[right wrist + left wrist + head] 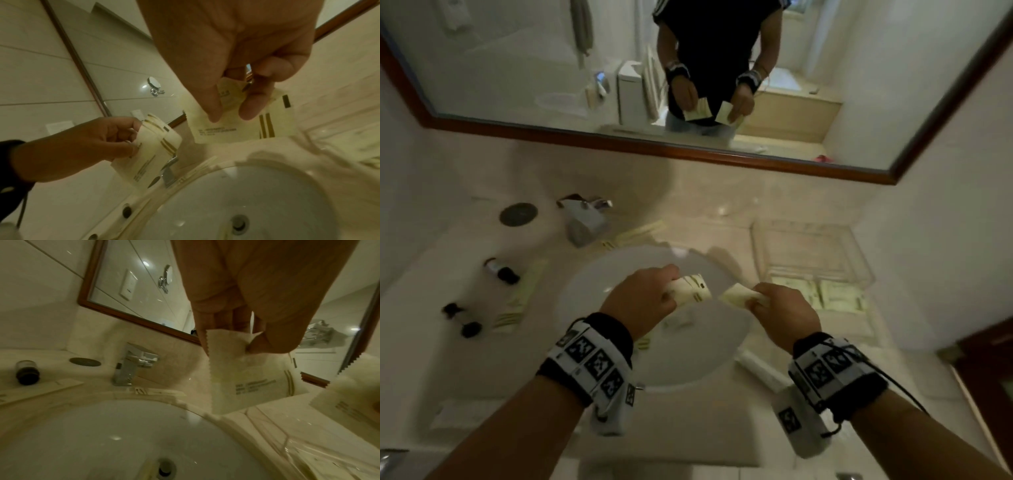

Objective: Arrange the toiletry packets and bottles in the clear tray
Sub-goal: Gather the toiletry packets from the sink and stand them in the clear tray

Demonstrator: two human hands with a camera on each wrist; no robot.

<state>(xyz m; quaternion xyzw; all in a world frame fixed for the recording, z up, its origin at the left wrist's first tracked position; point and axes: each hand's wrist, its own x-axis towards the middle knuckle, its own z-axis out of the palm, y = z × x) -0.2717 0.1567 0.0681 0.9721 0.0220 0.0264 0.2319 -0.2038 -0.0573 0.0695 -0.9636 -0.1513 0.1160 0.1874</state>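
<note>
Clear plastic tray (859, 253) on the pale stone counter (722, 205), right of the round white basin (592, 291). Its near end already holds a few cream packets (828, 296) lying flat; the far part shows nothing through its walls, though blur limits certainty. Above the basin, two further lots of cream paper sachets with gold stripes are in transit. The left hand (643, 298) pinches a small stack of sachets (693, 289) between thumb and curled fingers; the left wrist view shows the thumb pressed on the upper corner, the sachets hanging below it. The right hand (787, 308) pinches a sachet or two (736, 294); the right wrist view shows thumb and forefinger clamped on the top edge, printed face (226, 128) downward. Both forearms reach forward at about the same height, the hands near each other and not touching, the right one closer to the tray.

Remaining work, as judged: three small dark bottles (500, 270) and long cream packets (517, 301) lie on the counter left of the basin, more long packets (640, 231) beside the chrome tap (585, 219). The arranging appears begun but well short of half done.
</note>
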